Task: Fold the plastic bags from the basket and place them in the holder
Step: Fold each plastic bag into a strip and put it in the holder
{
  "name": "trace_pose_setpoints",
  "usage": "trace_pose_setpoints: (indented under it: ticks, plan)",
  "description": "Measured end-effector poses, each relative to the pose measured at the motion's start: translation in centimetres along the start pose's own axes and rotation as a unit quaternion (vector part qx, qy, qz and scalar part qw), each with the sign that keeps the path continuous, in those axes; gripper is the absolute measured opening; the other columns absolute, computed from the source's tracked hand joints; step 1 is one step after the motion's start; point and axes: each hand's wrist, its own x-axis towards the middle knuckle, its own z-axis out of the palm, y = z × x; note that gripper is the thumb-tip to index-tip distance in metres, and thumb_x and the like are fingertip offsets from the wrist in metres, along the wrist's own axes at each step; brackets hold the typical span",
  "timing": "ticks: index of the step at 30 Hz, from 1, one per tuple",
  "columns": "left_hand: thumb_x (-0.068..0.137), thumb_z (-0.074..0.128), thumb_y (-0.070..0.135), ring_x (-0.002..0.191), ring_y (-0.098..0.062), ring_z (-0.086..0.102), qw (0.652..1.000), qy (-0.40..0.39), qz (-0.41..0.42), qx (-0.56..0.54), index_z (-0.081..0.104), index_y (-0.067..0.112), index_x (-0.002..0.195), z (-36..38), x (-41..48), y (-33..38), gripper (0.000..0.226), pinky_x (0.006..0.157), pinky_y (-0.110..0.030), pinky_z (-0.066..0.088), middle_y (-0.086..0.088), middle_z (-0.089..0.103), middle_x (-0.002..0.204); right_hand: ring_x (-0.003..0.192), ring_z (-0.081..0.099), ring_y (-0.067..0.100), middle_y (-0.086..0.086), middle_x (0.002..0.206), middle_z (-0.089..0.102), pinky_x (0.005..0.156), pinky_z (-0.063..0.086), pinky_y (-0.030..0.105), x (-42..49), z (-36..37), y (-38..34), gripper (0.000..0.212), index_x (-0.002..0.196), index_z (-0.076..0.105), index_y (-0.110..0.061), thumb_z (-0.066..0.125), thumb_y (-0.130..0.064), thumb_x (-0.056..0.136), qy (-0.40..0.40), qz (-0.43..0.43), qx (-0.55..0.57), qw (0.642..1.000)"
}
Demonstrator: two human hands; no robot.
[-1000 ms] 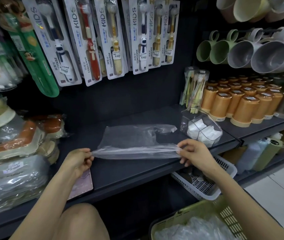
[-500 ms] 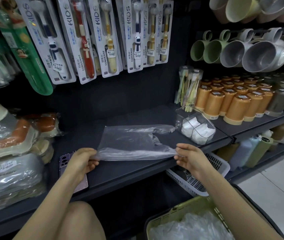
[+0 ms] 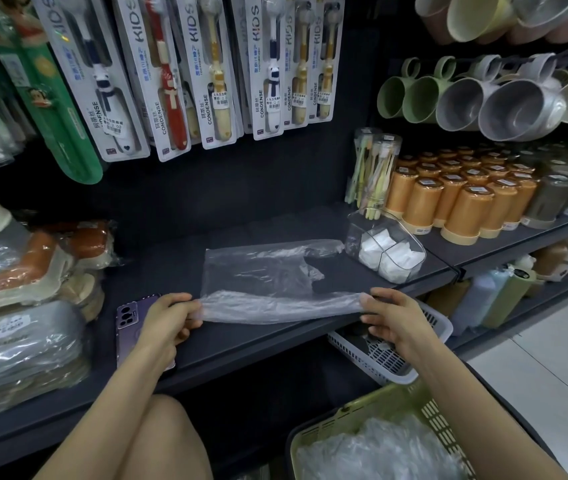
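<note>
- On the dark shelf [image 3: 165, 268] in front of you, the clear bag [image 3: 262, 271] lies spread flat, its near edge lifted into a taut strip between your hands.
- Your left hand [image 3: 168, 317] has its fingers curled, pinching the left end of that strip. Your right hand [image 3: 391, 318] pinches the right end between thumb and fingertips.
- Watch that film: it looks thin and slick, so an uneven pull could slip it out of one pinch and skew the fold.
- Far side, the handles lie crumpled toward the holder [image 3: 355, 237]. Fold over them as they are and the crease will likely come out lumpy.
- That holder sits just beside the bag's far corner, with white folded pieces in both compartments. A wide sweep could nudge it.
- Your phone [image 3: 130, 313] lies partly under your left hand near the shelf lip, and a careless drag could push it off.
- Down at your right, the basket [image 3: 362, 414] holds plenty more bags, so rushing only multiplies sloppy folds.
</note>
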Motion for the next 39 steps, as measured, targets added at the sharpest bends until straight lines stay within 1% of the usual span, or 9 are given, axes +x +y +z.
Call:
trace_pose_setpoints:
  ticks: [4, 7, 11, 15, 19, 25, 32, 37, 39]
  plan:
    - [0.091, 0.059, 0.002, 0.058, -0.013, 0.049, 0.999, -0.003, 0.032, 0.007, 0.057, 0.011, 0.113, -0.2, -0.8, 0.0, 0.023, 0.043, -0.018, 0.036, -0.007, 0.06, 0.079, 0.053, 0.053, 0.014, 0.008, 0.073, 0.061, 0.041, 0.043, 0.022, 0.1, 0.1, 0.2, 0.037, 0.115, 0.059, -0.003, 0.071, 0.005, 0.081, 0.036, 0.037, -0.015, 0.999]
    - [0.09, 0.059, -0.002, 0.058, -0.014, 0.052, 0.998, 0.001, 0.058, 0.034, 0.055, 0.01, 0.114, 0.3, -1.5, -0.1, 0.027, 0.047, -0.02, 0.039, -0.008, 0.06, 0.075, 0.072, 0.057, 0.021, 0.007, 0.088, 0.061, 0.059, 0.047, 0.034, -0.1, 0.4, -0.1, 0.038, 0.118, 0.058, -0.007, 0.072, -0.015, 0.084, 0.117, -0.037, -0.161, 0.979]
    - [0.09, 0.06, 0.0, 0.055, -0.017, 0.053, 0.993, -0.01, 0.087, 0.081, 0.05, 0.007, 0.115, 0.8, -2.0, -0.5, 0.028, 0.038, -0.015, 0.038, -0.011, 0.06, 0.066, 0.103, 0.059, 0.03, 0.006, 0.112, 0.065, 0.086, 0.047, 0.04, -1.4, 4.5, -1.5, 0.035, 0.118, 0.065, -0.017, 0.066, -0.032, 0.086, 0.162, -0.301, -0.432, 0.835]
    - [0.089, 0.064, 0.008, 0.051, -0.014, 0.055, 0.988, -0.029, 0.104, 0.115, 0.047, 0.008, 0.118, 0.5, -2.0, -0.8, 0.033, 0.042, -0.019, 0.039, -0.008, 0.063, 0.064, 0.107, 0.061, 0.028, 0.005, 0.112, 0.07, 0.092, 0.042, 0.034, -1.4, 11.5, -1.8, 0.031, 0.109, 0.072, -0.013, 0.053, -0.031, 0.092, 0.003, -0.451, -0.467, 0.76]
    - [0.092, 0.062, 0.016, 0.049, -0.01, 0.057, 0.984, -0.054, 0.118, 0.124, 0.045, 0.014, 0.115, 0.5, -2.5, -1.0, 0.028, 0.047, -0.02, 0.041, -0.005, 0.065, 0.065, 0.135, 0.041, 0.02, 0.003, 0.141, 0.053, 0.11, 0.024, 0.03, 0.8, 17.7, -0.8, 0.036, 0.133, 0.058, -0.019, 0.045, -0.029, 0.101, -0.174, -0.423, -0.555, 0.695]
    - [0.089, 0.063, 0.007, 0.044, -0.001, 0.056, 0.966, -0.079, 0.148, 0.196, 0.047, 0.019, 0.115, -0.1, -3.1, -1.7, 0.033, 0.049, -0.016, 0.04, -0.011, 0.065, 0.073, 0.148, 0.009, 0.023, 0.006, 0.16, 0.017, 0.118, 0.003, 0.044, 4.6, 22.0, 1.0, 0.046, 0.149, 0.032, -0.029, 0.03, -0.039, 0.104, -0.231, -0.311, -0.701, 0.599]
    - [0.091, 0.063, 0.019, 0.05, -0.008, 0.061, 0.937, -0.12, 0.121, 0.305, 0.041, 0.019, 0.128, -0.6, -3.7, -1.3, 0.044, 0.054, -0.021, 0.047, 0.0, 0.069, 0.071, 0.149, 0.006, 0.023, 0.009, 0.161, 0.013, 0.12, 0.002, 0.048, 5.9, 23.2, 1.9, 0.049, 0.15, 0.028, -0.028, 0.031, -0.04, 0.103, -0.222, -0.33, -0.68, 0.617]
    - [0.093, 0.054, 0.022, 0.078, -0.034, 0.062, 0.771, 0.069, 0.364, 0.518, 0.065, 0.007, 0.108, -1.3, -3.2, -0.6, 0.024, 0.068, -0.038, 0.048, -0.013, 0.066, 0.087, 0.148, 0.014, 0.022, 0.006, 0.159, 0.023, 0.119, 0.002, 0.04, 3.7, 19.7, 1.4, 0.047, 0.149, 0.033, -0.025, 0.03, -0.038, 0.104, -0.173, -0.424, -0.599, 0.657]
    - [0.091, 0.049, 0.019, 0.093, -0.041, 0.063, 0.704, 0.048, 0.452, 0.546, 0.068, 0.001, 0.11, -0.3, -2.0, -0.7, 0.033, 0.08, -0.045, 0.052, -0.022, 0.066, 0.107, 0.147, 0.019, 0.024, 0.008, 0.156, 0.03, 0.119, 0.001, 0.04, 2.2, 17.8, 2.4, 0.058, 0.147, 0.038, -0.022, 0.02, -0.047, 0.098, -0.177, -0.444, -0.601, 0.64]
